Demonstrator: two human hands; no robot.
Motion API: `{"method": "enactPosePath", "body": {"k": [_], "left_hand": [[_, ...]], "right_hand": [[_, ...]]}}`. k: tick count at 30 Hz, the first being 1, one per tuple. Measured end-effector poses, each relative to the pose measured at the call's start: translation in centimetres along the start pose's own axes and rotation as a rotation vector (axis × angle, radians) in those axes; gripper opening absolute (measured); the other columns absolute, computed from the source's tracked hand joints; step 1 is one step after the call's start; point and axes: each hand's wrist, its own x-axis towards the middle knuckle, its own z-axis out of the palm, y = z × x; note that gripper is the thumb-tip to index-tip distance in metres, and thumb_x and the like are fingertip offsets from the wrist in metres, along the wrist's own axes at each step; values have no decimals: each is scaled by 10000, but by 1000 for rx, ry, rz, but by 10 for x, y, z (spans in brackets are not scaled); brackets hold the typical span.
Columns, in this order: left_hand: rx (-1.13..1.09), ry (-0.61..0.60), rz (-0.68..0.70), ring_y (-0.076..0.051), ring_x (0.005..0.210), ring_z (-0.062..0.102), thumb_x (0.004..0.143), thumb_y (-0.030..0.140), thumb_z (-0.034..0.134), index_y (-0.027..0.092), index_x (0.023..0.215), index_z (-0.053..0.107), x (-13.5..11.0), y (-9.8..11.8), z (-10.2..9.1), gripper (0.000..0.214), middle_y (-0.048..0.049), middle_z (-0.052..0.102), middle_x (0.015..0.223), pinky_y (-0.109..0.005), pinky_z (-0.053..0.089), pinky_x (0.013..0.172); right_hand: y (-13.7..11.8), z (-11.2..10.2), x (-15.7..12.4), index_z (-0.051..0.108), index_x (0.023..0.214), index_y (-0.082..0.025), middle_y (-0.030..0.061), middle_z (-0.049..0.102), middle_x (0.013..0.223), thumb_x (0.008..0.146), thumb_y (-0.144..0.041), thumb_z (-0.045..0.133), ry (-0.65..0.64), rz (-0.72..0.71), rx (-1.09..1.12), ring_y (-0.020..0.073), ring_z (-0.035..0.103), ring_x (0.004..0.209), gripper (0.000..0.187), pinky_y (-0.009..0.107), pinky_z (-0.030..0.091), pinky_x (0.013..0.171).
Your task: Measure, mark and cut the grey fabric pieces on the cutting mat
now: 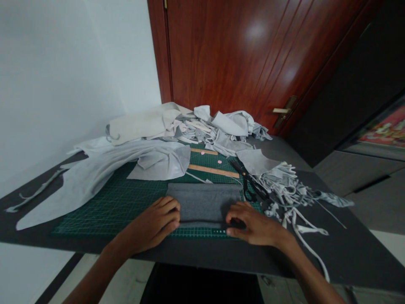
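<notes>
A grey piece of fabric (pixel 204 202) lies flat on the green cutting mat (pixel 139 200), its near edge turned up in a narrow fold. My left hand (pixel 156 223) is at the left end of that fold, fingers curled and closed on the fabric. At the right end, my right hand (pixel 248 223) pinches the same edge between thumb and fingers. The fingertips partly hide both near corners. Just beyond the right hand lie black-handled scissors (pixel 249 183). Two wooden rulers (pixel 213 170) rest on the mat behind the fabric.
Large pale fabric (pixel 104 162) drapes over the mat's left side. Heaped fabric scraps (pixel 218 131) line the back, and tangled strips (pixel 284 190) lie at right. Two small pink discs (pixel 219 161) sit near the rulers. Behind the dark table (pixel 341 253) stands a wooden door (pixel 221 55).
</notes>
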Motion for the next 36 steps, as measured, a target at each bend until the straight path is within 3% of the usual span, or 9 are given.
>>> {"method": "enactPosePath", "body": {"k": [7, 14, 19, 27, 36], "left_hand": [[-48, 53, 60, -232, 1040, 541, 1061, 253, 395, 221, 1046, 644, 27, 9, 14, 252, -51, 630, 1081, -370, 439, 943], [1, 58, 37, -216, 1075, 582, 1060, 226, 461, 223, 1006, 650, 39, 19, 24, 196, -34, 660, 1102, -353, 456, 982], [27, 113, -10, -230, 1192, 589, 1063, 206, 436, 224, 1183, 636, 39, 19, 31, 234, -61, 668, 1241, -392, 465, 1056], [40, 134, -53, -218, 1393, 491, 1063, 187, 410, 236, 1334, 583, 38, 15, 37, 326, -66, 598, 1437, -418, 383, 1199], [124, 129, -70, -211, 1432, 466, 1060, 188, 404, 209, 1423, 523, 36, 10, 46, 383, -74, 558, 1505, -412, 363, 1227]], "right_hand": [[7, 9, 3, 661, 962, -223, 47, 645, 928, 994, -503, 584, 36, 11, -3, 231, 577, 949, 292, 424, 431, 928], [9, 9, 14, 663, 895, -195, 63, 686, 909, 1083, -481, 374, 37, 10, -30, 228, 611, 947, 447, 395, 423, 922], [6, 3, 26, 682, 891, -191, 64, 694, 855, 1067, -344, 444, -22, 52, -73, 233, 637, 905, 333, 345, 425, 849], [9, -3, 37, 661, 792, -186, 27, 653, 733, 1021, -332, 516, -72, 65, 24, 168, 594, 685, 308, 275, 371, 645], [22, -1, 41, 659, 808, -167, 18, 628, 732, 1004, -321, 512, -64, 89, 135, 149, 559, 676, 288, 257, 372, 638]]}}
